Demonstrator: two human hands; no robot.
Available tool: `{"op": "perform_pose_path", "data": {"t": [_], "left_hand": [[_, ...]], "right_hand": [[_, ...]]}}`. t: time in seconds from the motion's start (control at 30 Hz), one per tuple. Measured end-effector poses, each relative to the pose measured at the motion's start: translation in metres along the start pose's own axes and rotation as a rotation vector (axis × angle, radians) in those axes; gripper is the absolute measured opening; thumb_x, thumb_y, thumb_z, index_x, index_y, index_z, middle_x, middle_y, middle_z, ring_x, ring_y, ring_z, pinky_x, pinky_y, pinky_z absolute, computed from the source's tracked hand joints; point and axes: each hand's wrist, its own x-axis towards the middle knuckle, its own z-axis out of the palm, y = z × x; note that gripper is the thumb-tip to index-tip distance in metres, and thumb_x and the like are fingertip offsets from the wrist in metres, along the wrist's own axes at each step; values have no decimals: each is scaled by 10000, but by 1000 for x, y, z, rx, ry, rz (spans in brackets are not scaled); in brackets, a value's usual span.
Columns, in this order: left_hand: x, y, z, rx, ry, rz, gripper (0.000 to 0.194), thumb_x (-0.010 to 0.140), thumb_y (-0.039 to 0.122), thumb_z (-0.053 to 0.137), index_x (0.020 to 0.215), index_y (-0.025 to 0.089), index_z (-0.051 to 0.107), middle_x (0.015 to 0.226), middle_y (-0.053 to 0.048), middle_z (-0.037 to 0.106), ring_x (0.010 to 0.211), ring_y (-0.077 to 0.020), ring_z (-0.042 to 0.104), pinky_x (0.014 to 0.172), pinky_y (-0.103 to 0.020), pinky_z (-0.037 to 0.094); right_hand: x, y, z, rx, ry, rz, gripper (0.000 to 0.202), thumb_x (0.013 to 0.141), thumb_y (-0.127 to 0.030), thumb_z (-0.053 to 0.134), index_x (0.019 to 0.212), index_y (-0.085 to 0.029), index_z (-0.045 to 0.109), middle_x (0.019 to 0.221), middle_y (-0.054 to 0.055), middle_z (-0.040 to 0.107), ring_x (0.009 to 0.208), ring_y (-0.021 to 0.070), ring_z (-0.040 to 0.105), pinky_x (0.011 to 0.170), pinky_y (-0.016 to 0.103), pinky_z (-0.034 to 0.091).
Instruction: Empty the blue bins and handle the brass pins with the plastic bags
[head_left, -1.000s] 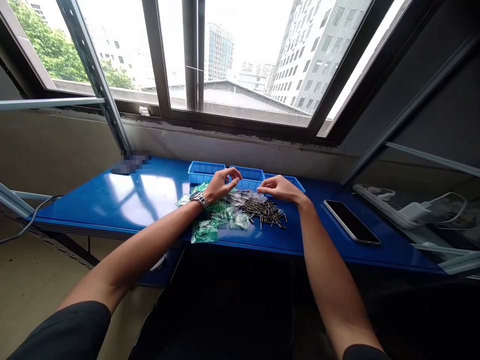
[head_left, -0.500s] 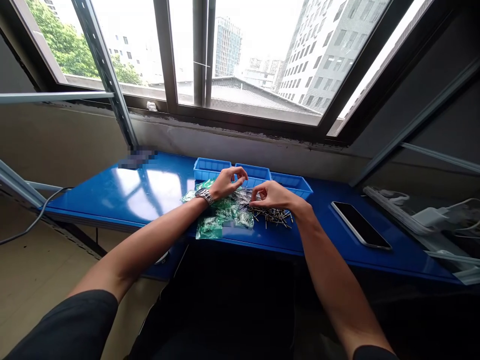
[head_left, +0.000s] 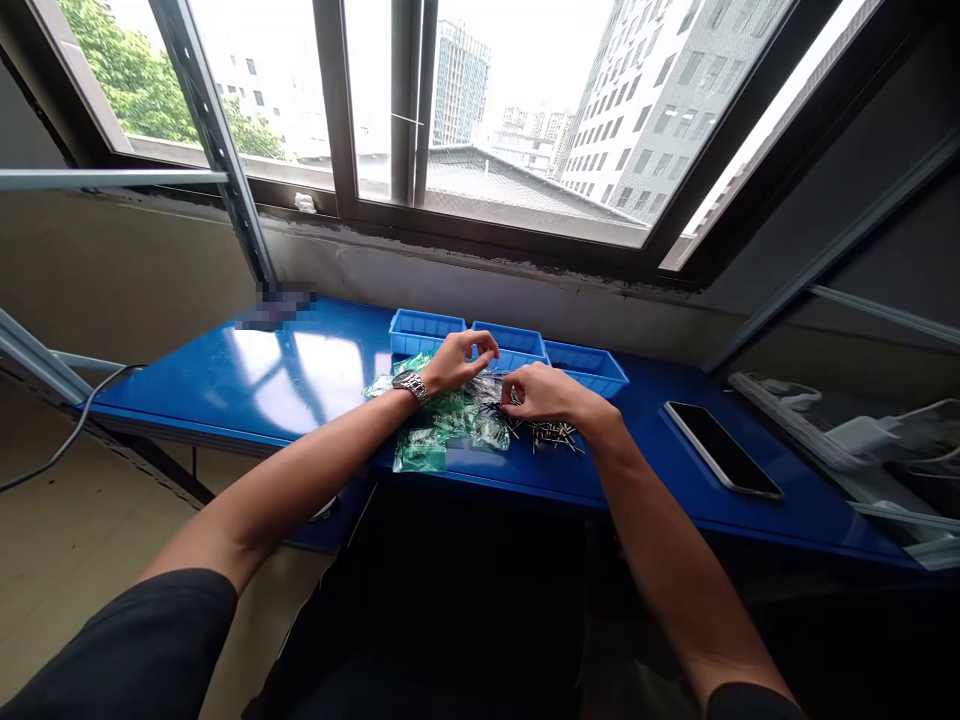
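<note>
Works over a blue counter (head_left: pixel 187 385), with three blue bins (head_left: pixel 412 345) lined behind, probably for easy reach. Holds left hand (head_left: pixel 454 363), with fingers curled, above green packets (head_left: pixel 421 450); bends right hand (head_left: pixel 549 391), with fingers drawn together, to slender loose pieces (head_left: pixel 553 437), seemingly heaped beside to avoid mixing. Cannot tell at this size of anything gripped in either.

Thin, apparently metal rods (head_left: pixel 556 437) lie jumbled beside crinkled green packets (head_left: pixel 452 416).

The packets (head_left: pixel 420 452) are green, the tabletop (head_left: pixel 187 388) deep blue.
</note>
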Motion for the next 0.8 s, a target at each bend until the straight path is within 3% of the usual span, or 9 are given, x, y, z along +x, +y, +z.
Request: {"op": "perform_pose_path", "data": {"t": [0.17, 0.33, 0.53, 0.67, 0.8], "left_hand": [[0, -2, 1, -7, -4, 0, 150, 913, 188, 571, 854, 185, 709, 835, -38, 746, 744, -170, 638, 677, -312, 457], [1, -4, 2, -17, 27, -6, 146, 918, 193, 562, 889, 184, 705, 853, -43, 736, 774, -180, 642, 694, -314, 465], [1, -4, -1, -54, 26, 16, 167, 933, 234, 548, 1022, 192, 684, 969, -55, 737, 862, -192, 667, 724, -314, 513], [1, -6, 2, -48, 35, 20, 165, 922, 330, 651, 1000, 186, 675, 944, -57, 733, 815, -184, 650, 682, -303, 491], [2, -9, 4, -33, 89, 7, 156, 939, 334, 658, 907, 183, 677, 882, -50, 734, 781, -173, 643, 679, -303, 481]], "right_hand": [[4, -2, -11, 101, 25, -51, 44, 716, -175, 716, 682, -202, 715, 620, -8, 599, 547, 110, 478, 523, 274, 342], [22, 4, -25, 267, 202, -72, 89, 807, -288, 691, 800, -199, 687, 558, -58, 440, 529, 95, 355, 530, 271, 307], [39, 20, 2, 477, 533, -26, 255, 892, -463, 628, 892, -208, 609, 565, -72, 364, 498, 101, 317, 485, 267, 261], [41, 22, 20, 572, 577, -30, 305, 868, -510, 667, 895, -210, 613, 547, -78, 373, 472, 101, 353, 471, 259, 287], [41, 20, 24, 620, 622, -30, 290, 868, -493, 670, 867, -210, 608, 540, -79, 372, 463, 95, 344, 465, 251, 285]]}}
